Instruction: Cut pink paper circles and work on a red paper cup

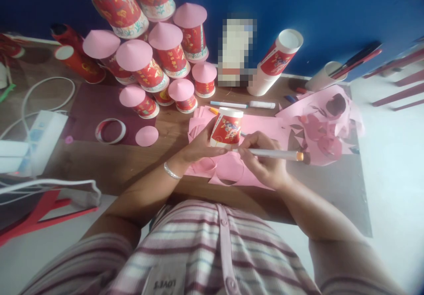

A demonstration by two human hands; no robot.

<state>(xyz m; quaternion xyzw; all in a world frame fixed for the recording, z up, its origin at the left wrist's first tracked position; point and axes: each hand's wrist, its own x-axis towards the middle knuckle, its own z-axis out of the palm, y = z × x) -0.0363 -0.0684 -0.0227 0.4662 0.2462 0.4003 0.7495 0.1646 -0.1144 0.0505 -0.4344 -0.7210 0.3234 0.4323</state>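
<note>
Below red cup (pixel 227 128), shirt tag (pixel 164 284) "LOVE'S"

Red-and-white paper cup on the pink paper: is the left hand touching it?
Touching. Head view: left hand grips the red-and-white paper cup, thumb on its side, fingers at its lower rim, no gap. The right hand holds a white pen.

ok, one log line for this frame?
left hand: grips paper cup standing on pink paper | right hand: holds pen, tip at cup's base | behind: pink-capped cups
</note>
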